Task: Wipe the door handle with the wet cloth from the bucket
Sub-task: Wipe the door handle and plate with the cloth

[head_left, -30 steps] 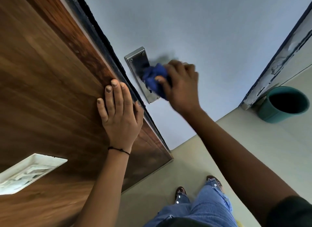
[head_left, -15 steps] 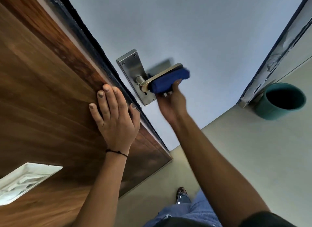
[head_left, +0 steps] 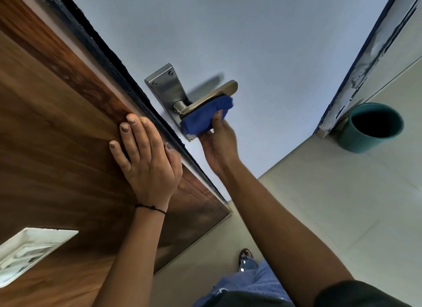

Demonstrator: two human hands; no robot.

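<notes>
A metal lever door handle [head_left: 214, 93] sticks out from a steel backplate [head_left: 163, 87] on the pale blue door face. My right hand [head_left: 219, 144] presses a blue cloth [head_left: 205, 117] up against the underside of the lever, from near the spindle to past its middle. My left hand [head_left: 146, 156] lies flat with fingers spread on the brown wooden door face [head_left: 57, 135], close to the door's dark edge. A teal bucket [head_left: 370, 128] stands on the floor at the right, beside the door frame.
The door's black edge strip [head_left: 127, 82] runs diagonally between the two faces. A white switch plate [head_left: 29, 249] sits low on the wooden side. Beige floor tiles [head_left: 342, 204] spread below, with my jeans and a sandalled foot [head_left: 245, 255] near the bottom.
My right hand went from covering the backplate with the cloth to below the lever, then slid the cloth back along the underside toward the spindle. My left hand stayed flat on the wood.
</notes>
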